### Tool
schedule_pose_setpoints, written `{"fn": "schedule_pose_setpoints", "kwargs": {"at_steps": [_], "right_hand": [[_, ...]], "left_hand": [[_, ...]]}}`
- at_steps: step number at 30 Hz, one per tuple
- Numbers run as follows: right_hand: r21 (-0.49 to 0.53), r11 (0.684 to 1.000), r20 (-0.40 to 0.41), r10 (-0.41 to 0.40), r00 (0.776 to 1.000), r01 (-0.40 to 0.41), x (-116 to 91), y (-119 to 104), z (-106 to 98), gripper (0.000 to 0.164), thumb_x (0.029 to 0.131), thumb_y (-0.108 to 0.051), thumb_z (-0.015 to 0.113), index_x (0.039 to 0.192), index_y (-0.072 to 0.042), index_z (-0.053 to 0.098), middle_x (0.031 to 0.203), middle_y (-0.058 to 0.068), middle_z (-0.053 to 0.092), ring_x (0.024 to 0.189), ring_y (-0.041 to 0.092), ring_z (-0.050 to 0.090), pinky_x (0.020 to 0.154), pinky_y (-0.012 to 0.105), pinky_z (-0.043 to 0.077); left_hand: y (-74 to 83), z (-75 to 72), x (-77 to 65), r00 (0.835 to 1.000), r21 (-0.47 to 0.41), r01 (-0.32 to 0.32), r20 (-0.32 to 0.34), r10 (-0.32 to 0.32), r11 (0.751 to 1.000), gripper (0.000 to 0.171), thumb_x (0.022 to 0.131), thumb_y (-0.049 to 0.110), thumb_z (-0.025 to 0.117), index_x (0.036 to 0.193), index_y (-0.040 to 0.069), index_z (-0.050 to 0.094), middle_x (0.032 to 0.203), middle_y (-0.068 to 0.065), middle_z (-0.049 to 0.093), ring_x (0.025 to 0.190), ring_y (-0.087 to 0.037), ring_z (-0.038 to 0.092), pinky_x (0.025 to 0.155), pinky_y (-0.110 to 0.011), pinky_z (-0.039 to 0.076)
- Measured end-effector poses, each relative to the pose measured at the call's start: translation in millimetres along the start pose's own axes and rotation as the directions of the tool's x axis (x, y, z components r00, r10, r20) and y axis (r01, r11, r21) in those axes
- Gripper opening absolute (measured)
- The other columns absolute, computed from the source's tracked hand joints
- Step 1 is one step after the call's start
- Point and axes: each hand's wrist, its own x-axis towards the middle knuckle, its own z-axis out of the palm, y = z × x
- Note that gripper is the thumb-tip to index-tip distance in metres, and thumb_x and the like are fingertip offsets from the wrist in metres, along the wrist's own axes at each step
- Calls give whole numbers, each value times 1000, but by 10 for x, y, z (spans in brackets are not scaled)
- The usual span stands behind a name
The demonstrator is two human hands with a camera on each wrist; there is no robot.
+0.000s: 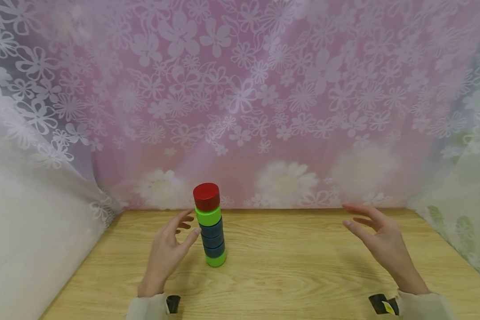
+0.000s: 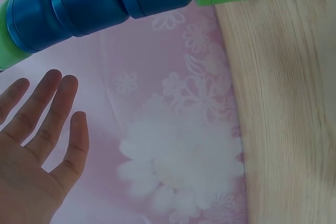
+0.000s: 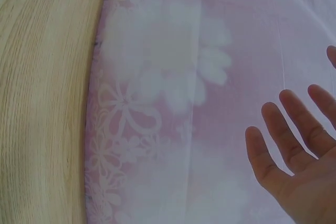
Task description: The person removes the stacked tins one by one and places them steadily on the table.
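A tall stack of round blocks stands upright on the wooden table, left of the middle. Its bottom block (image 1: 216,259) is green, several blue blocks (image 2: 89,3) sit above that, then another green block (image 1: 209,217), and a red block (image 1: 206,198) caps it. My left hand (image 1: 168,249) hovers just left of the stack, fingers spread and loosely bent, holding nothing; in the left wrist view a gap shows between its fingertips and the blocks. Far to the right, my right hand (image 1: 384,244) is raised over the table with relaxed fingers and nothing in it.
The wooden table (image 1: 288,266) ends at a pink floral curtain (image 1: 264,111) behind. Pale floral cloth hangs along the left side (image 1: 32,200) and the right side (image 1: 464,200). Each wrist wears a black strap piece below a light sleeve (image 1: 422,306).
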Motion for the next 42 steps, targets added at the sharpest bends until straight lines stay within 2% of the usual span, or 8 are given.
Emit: {"fn": "schedule_pose_setpoints", "kwargs": {"at_steps": [8, 14, 17, 22, 26, 30, 36, 42], "right_hand": [[19, 1000, -7, -9, 1000, 9, 19, -12, 49, 44, 89, 13, 70, 128, -8, 69, 126, -3, 67, 111, 0, 59, 89, 10, 46], [12, 1000, -8, 4, 1000, -4, 25, -45, 92, 43, 89, 11, 71, 127, -7, 69, 125, -7, 66, 108, -3, 59, 88, 10, 46], [16, 1000, -5, -4, 1000, 4, 40, -74, 136, 41, 89, 11, 71, 126, -7, 69, 125, -6, 67, 107, -4, 59, 87, 10, 47], [38, 999, 2, -34, 999, 34, 77, -125, 231, 40, 90, 12, 70, 126, -5, 69, 125, 1, 68, 109, 0, 60, 90, 12, 46], [45, 999, 15, -30, 999, 29, 95, -173, 315, 38, 91, 9, 69, 127, -4, 68, 127, 3, 68, 108, -1, 60, 89, 12, 46], [69, 997, 28, -38, 999, 36, 140, -219, 409, 39, 93, 8, 68, 131, -1, 64, 126, 2, 68, 108, 2, 62, 90, 13, 46], [115, 989, 42, -94, 995, 89, 200, -255, 567, 44, 91, 12, 68, 133, 0, 61, 122, -4, 68, 108, 4, 64, 91, 15, 46], [159, 979, 39, -133, 990, 125, 242, -316, 713, 42, 90, 14, 68, 129, 1, 62, 122, 3, 69, 107, 4, 64, 91, 15, 47]], "left_hand": [[17, 54, 43, 999, -52, 45, 17, -45, 998, 50, 90, 14, 78, 136, 4, 61, 118, -13, 69, 97, -29, 67, 82, -49, 53], [1, 115, 65, 999, -102, 50, 23, -48, 994, 54, 90, 15, 78, 139, 3, 57, 121, -14, 68, 98, -31, 66, 82, -54, 53], [-7, 155, 70, 999, -91, 46, 20, -44, 995, 55, 90, 16, 79, 139, 2, 57, 121, -14, 68, 97, -29, 66, 81, -52, 53], [-3, 186, 74, 999, -71, 44, 5, -43, 997, 56, 89, 19, 79, 139, 3, 57, 121, -14, 68, 97, -31, 66, 81, -50, 52], [-1, 202, 77, 999, -120, 52, 16, -51, 991, 57, 90, 18, 79, 139, 3, 56, 121, -14, 68, 98, -34, 66, 82, -53, 52], [0, 247, 82, 997, -166, 67, 50, -60, 984, 55, 91, 20, 79, 138, 3, 56, 122, -12, 67, 101, -30, 64, 84, -56, 52], [-15, 303, 64, 995, -160, 89, 52, -82, 983, 53, 89, 19, 81, 134, 2, 59, 117, -10, 68, 100, -27, 64, 83, -52, 53], [5, 293, 66, 994, -162, 104, 51, -97, 981, 53, 89, 22, 81, 134, 3, 59, 115, -8, 68, 99, -25, 64, 84, -50, 52]]}}
